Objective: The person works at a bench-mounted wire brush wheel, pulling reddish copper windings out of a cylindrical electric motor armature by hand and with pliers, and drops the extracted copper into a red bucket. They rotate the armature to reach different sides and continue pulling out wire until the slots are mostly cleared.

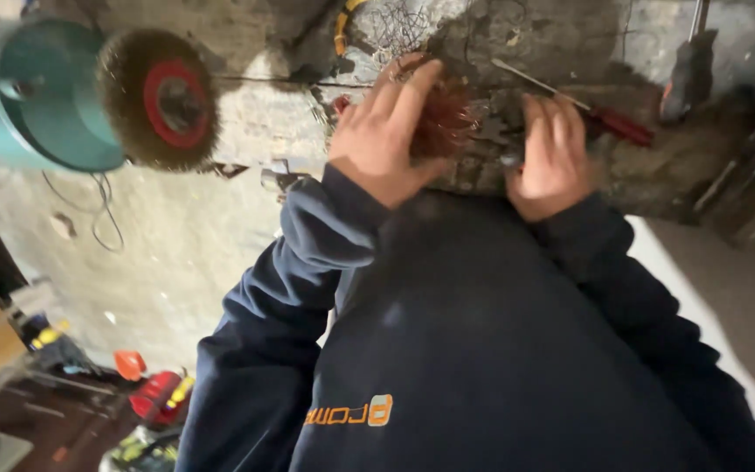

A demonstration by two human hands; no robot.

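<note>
Wire wheel [161,100]: mounted on a teal grinder, well apart from both hands.
Left hand [384,131]: fingers curled around a reddish copper bundle [441,120] at the bench edge.
Right hand [553,153]: pressed flat just beside it; grip could not be told.
Screwdriver [606,118]: laid behind.

A rough, grimy workshop. At the upper left of the frame sits a teal bench grinder [32,96] fitted with a wire brush wheel [161,98]. The workbench [246,131] across the top is stained and strewn with wire scraps, and a red-handled screwdriver [609,122] lies at upper right. Tools and red and yellow gear [155,398] clutter the floor at lower left.
</note>
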